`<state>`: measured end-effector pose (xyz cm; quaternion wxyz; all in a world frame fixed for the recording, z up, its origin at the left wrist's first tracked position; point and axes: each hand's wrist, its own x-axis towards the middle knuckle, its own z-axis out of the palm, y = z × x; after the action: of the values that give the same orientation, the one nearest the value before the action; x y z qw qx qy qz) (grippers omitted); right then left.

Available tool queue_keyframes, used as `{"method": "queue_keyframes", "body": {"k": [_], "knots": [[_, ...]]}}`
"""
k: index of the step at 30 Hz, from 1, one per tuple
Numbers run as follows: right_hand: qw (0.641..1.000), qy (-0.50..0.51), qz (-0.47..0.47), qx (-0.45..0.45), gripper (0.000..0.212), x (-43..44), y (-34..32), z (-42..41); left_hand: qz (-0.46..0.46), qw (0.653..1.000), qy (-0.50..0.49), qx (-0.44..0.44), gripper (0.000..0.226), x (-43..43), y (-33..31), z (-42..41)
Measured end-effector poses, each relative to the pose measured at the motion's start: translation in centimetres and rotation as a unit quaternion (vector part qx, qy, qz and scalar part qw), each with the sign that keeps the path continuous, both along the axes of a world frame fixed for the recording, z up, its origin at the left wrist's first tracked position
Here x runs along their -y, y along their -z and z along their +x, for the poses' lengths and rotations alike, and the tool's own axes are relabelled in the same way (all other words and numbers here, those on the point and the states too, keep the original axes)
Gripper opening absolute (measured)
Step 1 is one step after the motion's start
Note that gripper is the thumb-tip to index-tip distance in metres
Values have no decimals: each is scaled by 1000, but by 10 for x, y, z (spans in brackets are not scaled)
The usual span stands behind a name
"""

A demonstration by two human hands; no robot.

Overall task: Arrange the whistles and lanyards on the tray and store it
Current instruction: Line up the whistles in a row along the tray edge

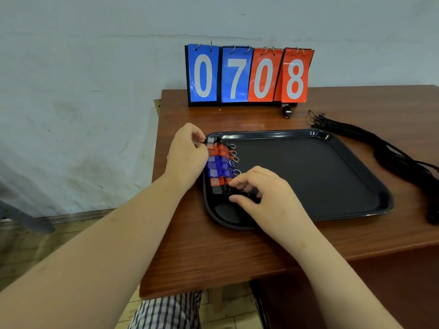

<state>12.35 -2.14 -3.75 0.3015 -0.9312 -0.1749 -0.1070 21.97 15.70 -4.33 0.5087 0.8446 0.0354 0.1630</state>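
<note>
L hand [187, 155], centre-left of frame, pinches the top whistle [211, 140]. R hand [263, 193] curls over the bottom end of the whistle row [219, 162]; I can't tell if it grips anything. The row lies along the tray [308, 176] left side. Lanyards [392, 153] are bundled on the table [237, 252] at far right, beside the tray.

Sports room: flip scoreboard [248, 77], whistles [219, 166].
</note>
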Motion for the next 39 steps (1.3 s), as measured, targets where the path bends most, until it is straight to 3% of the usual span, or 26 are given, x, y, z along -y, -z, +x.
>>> {"method": "queue_keyframes", "body": {"k": [14, 20, 26, 39], "knots": [[1000, 10, -1, 8, 27, -1, -1, -2, -9, 1000, 3, -17, 21, 0, 0, 0], [982, 43, 158, -92, 17, 6, -20, 20, -11, 1000, 2, -19, 18, 0, 0, 1], [988, 101, 40, -111, 22, -2, -15, 105, -5, 1000, -1, -18, 20, -1, 1, 3], [994, 67, 31, -78, 19, -3, 5, 122, -2, 1000, -5, -16, 18, 0, 2, 3]]}}
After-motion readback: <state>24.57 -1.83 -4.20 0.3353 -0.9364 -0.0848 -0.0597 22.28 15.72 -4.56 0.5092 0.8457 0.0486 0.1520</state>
